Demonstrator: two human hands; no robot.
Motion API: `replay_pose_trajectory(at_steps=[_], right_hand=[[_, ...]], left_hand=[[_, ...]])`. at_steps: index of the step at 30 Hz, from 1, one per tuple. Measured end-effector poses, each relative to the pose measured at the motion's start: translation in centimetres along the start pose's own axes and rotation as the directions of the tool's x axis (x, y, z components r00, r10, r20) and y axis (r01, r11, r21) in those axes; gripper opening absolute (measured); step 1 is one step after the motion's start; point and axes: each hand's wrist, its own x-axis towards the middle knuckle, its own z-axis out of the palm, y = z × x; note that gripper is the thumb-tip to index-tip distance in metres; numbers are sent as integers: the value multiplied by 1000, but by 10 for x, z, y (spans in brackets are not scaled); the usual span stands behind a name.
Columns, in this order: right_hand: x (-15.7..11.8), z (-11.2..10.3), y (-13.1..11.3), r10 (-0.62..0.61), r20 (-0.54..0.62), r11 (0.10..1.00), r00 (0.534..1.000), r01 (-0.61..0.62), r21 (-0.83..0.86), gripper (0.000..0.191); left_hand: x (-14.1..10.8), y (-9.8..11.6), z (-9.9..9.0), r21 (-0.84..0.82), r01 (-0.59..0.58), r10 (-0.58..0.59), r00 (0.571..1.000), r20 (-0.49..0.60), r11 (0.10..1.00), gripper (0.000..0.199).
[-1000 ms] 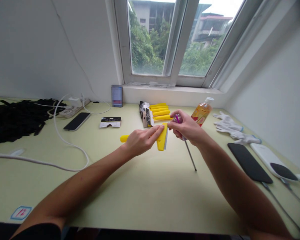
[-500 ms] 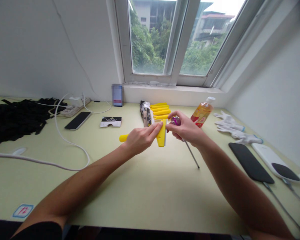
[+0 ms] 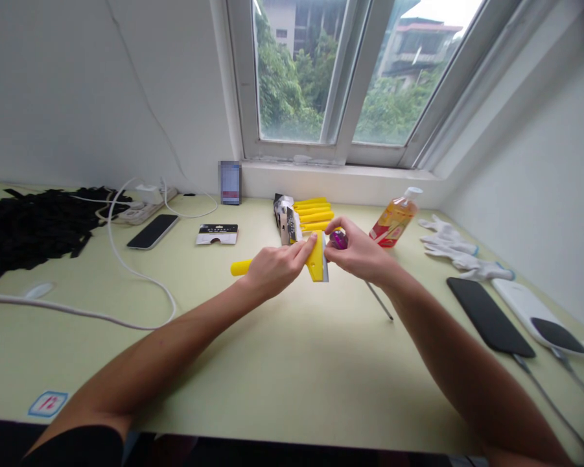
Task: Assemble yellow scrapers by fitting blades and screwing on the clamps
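Note:
A yellow scraper (image 3: 315, 259) with a metal blade along its right edge is held over the table by my left hand (image 3: 278, 267), its handle end sticking out on the left. My right hand (image 3: 362, 254) is closed around a screwdriver with a purple handle (image 3: 339, 240), and its fingertips are at the scraper's blade edge. The screwdriver's shaft points down and to the right beneath that hand. Just behind my hands lie several yellow scrapers (image 3: 315, 216) with black-and-white packaging at their left ends.
A drink bottle (image 3: 393, 219), white gloves (image 3: 459, 250) and a black phone (image 3: 489, 316) are on the right. Leftward lie a card (image 3: 216, 234), another phone (image 3: 153, 231), a white cable (image 3: 126, 268) and a black strap pile (image 3: 34, 227). A small screen (image 3: 230, 183) leans by the wall.
More of the metal blade now shows at the scraper's right edge. The screwdriver's shaft has shifted slightly right and its purple handle shows more. The view has moved a little.

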Motion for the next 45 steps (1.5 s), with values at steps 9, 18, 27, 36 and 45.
replay_pose_trajectory(at_steps=[9,18,27,36,45], right_hand=[[2,1,3,-12,-22,1000,1000,12,10,28],[4,1,7,-27,-6,999,1000,28,36,28],[4,-2,7,-6,21,998,1000,5,55,30],[4,-6,6,-12,3,999,1000,11,40,29],[4,-8,7,-20,-12,1000,1000,20,-11,31]], left_hand=[[-1,2,2,-42,38,-37,999,29,998,53],[0,2,-2,-158,34,-27,999,46,987,40],[3,5,-7,-231,121,-97,989,111,965,38],[3,3,-6,-126,-3,-7,997,-75,992,39],[0,-1,-4,-94,-68,53,988,-147,993,39]])
